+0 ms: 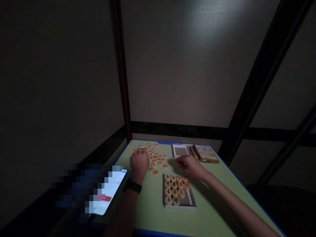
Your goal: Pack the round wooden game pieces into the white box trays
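Note:
Loose round Chinese chess pieces (159, 158) with red and black characters lie scattered on the green table. At the left of that pile, my left hand (140, 163) reaches in among the pieces, its fingers bent down and the tips hidden. A shallow box (189, 198) in front holds several rows of pieces, with a bare corner at its lower right. My right hand (189, 165) hovers just beyond this box with curled fingers drawn together. Whatever it may hold is too dark and small to make out.
At the far side of the table (209, 204) are a white open box lid (182, 151) and a printed box (206, 153). A lit phone (112, 191) leans at the left edge, partly pixelated. Dark-framed panels stand behind and at the left.

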{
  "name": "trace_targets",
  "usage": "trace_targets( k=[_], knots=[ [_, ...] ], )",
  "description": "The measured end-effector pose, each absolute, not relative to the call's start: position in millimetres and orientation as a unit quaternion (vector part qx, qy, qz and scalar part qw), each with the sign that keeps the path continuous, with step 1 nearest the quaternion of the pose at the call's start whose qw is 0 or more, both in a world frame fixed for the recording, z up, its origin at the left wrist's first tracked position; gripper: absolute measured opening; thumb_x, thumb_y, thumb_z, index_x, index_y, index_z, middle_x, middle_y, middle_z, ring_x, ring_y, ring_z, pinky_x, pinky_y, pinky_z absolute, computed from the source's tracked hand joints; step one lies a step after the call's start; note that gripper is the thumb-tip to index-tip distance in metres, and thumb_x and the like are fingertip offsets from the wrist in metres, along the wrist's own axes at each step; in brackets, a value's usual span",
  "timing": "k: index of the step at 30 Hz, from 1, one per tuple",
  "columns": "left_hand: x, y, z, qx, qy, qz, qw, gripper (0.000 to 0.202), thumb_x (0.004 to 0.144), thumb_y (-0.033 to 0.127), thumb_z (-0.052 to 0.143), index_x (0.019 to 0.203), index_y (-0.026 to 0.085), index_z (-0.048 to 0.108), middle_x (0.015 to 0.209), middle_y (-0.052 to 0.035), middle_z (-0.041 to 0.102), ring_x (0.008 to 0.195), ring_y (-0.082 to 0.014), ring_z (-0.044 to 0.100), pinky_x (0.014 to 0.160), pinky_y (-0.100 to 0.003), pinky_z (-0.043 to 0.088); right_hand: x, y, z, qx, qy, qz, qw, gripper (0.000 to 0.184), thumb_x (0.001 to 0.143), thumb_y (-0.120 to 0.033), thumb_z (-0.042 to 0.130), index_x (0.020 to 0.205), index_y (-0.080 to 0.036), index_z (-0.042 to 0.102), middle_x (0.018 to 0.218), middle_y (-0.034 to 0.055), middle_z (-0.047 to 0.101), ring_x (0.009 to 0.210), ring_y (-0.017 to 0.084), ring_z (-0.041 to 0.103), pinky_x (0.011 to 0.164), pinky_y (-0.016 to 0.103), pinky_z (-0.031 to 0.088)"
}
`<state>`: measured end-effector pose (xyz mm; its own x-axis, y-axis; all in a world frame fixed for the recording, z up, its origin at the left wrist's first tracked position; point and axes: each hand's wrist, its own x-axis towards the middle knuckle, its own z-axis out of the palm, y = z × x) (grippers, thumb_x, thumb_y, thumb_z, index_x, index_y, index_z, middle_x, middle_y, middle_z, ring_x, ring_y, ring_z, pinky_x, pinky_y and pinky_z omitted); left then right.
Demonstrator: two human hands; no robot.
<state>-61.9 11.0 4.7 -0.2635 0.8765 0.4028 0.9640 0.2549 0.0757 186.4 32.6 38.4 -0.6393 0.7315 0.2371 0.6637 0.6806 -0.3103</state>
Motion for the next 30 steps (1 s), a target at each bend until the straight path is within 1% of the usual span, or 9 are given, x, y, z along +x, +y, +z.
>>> trace_targets(
  k=[2, 6, 12, 14, 18, 21, 24, 26, 30],
  knots=[
    [-64.2, 12.3, 1.5, -0.581, -0.785, -0.159, 0.144, 0.034, 0.093, 0.013, 0.041, 0.117, 0.01, 0.065, 0.111, -0.0199, 0.066, 0.108, -0.0324, 0.06, 0.088, -0.043, 0.049, 168.1, 51.7, 38.7, -0.37, -0.91, 0.103, 0.158, 0.028, 0.077, -0.003, 0.053, 0.089, -0.014, 0.076, 0.089, 0.0093, 0.077, 0.08, 0.019, 0.067, 0.071, 0.024, 0.042],
    [-66.7, 15.1, 2.0, -0.584, -0.782, -0.17, 0.136, 0.034, 0.093, 0.012, 0.041, 0.116, 0.011, 0.065, 0.113, -0.017, 0.067, 0.11, -0.0299, 0.06, 0.09, -0.04, 0.048, 140.7, 75.6, 33.9, -0.348, -0.922, 0.138, 0.101, 0.024, 0.073, -0.003, 0.061, 0.085, -0.017, 0.076, 0.077, 0.0038, 0.076, 0.071, 0.016, 0.065, 0.064, 0.022, 0.039],
    [-56.6, 14.1, 10.6, -0.638, -0.734, -0.21, 0.1, 0.031, 0.094, 0.011, 0.041, 0.112, 0.017, 0.065, 0.112, -0.0108, 0.068, 0.108, -0.0218, 0.062, 0.096, -0.032, 0.046, 135.3, 82.1, 19.6, -0.329, -0.927, 0.159, 0.085, 0.005, 0.074, -0.016, 0.074, 0.079, -0.018, 0.075, 0.072, 0.001, 0.073, 0.067, 0.015, 0.062, 0.061, 0.022, 0.037],
    [-47.5, 10.5, 13.8, -0.661, -0.718, -0.201, 0.085, 0.03, 0.095, 0.012, 0.041, 0.111, 0.018, 0.065, 0.113, -0.0102, 0.068, 0.109, -0.0208, 0.062, 0.094, -0.031, 0.047, 136.7, 81.1, 16.2, -0.328, -0.927, 0.156, 0.089, 0.007, 0.072, -0.018, 0.078, 0.078, -0.018, 0.074, 0.073, 0.0009, 0.072, 0.066, 0.015, 0.06, 0.061, 0.022, 0.035],
    [-29.8, -1.1, 20.7, -0.677, -0.723, -0.13, 0.045, 0.026, 0.095, 0.023, 0.044, 0.113, 0.017, 0.062, 0.109, -0.0131, 0.071, 0.102, -0.0247, 0.067, 0.084, -0.034, 0.05, 137.6, 80.9, 13.2, -0.332, -0.925, 0.152, 0.103, 0.01, 0.07, -0.011, 0.073, 0.077, -0.018, 0.073, 0.074, 0.0009, 0.071, 0.065, 0.014, 0.058, 0.06, 0.023, 0.034],
    [-23.7, -12.5, 22.6, -0.644, -0.757, -0.111, 0.026, 0.039, 0.093, 0.04, 0.051, 0.12, 0.012, 0.057, 0.102, -0.0174, 0.072, 0.093, -0.0292, 0.07, 0.077, -0.037, 0.051, 137.6, 83.7, 11.2, -0.335, -0.922, 0.155, 0.114, 0.013, 0.07, -0.008, 0.069, 0.078, -0.018, 0.072, 0.071, 0.0006, 0.069, 0.063, 0.014, 0.056, 0.06, 0.022, 0.034],
    [-23.0, -24.9, 19.7, -0.652, -0.751, -0.1, 0.004, 0.051, 0.085, 0.052, 0.062, 0.117, 0.012, 0.058, 0.1, -0.018, 0.073, 0.093, -0.0309, 0.071, 0.078, -0.037, 0.051, 136.3, 86.9, 7.2, -0.331, -0.921, 0.159, 0.129, 0.014, 0.071, -0.005, 0.065, 0.075, -0.017, 0.071, 0.069, 0.0004, 0.068, 0.064, 0.013, 0.055, 0.061, 0.022, 0.033],
    [-23.6, -31.7, 16.4, -0.668, -0.739, -0.084, -0.018, 0.049, 0.083, 0.052, 0.066, 0.114, 0.014, 0.061, 0.103, -0.0176, 0.073, 0.097, -0.0306, 0.07, 0.08, -0.035, 0.051, 134.3, 87.9, 3.6, -0.328, -0.919, 0.165, 0.14, 0.016, 0.071, -0.004, 0.063, 0.075, -0.017, 0.071, 0.068, 0.0005, 0.067, 0.065, 0.014, 0.056, 0.062, 0.022, 0.034],
    [-26.9, -34.9, 9.9, -0.671, -0.738, -0.069, -0.028, 0.032, 0.093, 0.039, 0.058, 0.113, 0.014, 0.063, 0.11, -0.0177, 0.072, 0.103, -0.028, 0.069, 0.083, -0.034, 0.051, 129.0, 86.0, -2.0, -0.327, -0.913, 0.182, 0.164, 0.019, 0.073, -0.005, 0.063, 0.083, -0.016, 0.074, 0.07, 0.0016, 0.069, 0.068, 0.015, 0.059, 0.065, 0.023, 0.037]
  ],
)
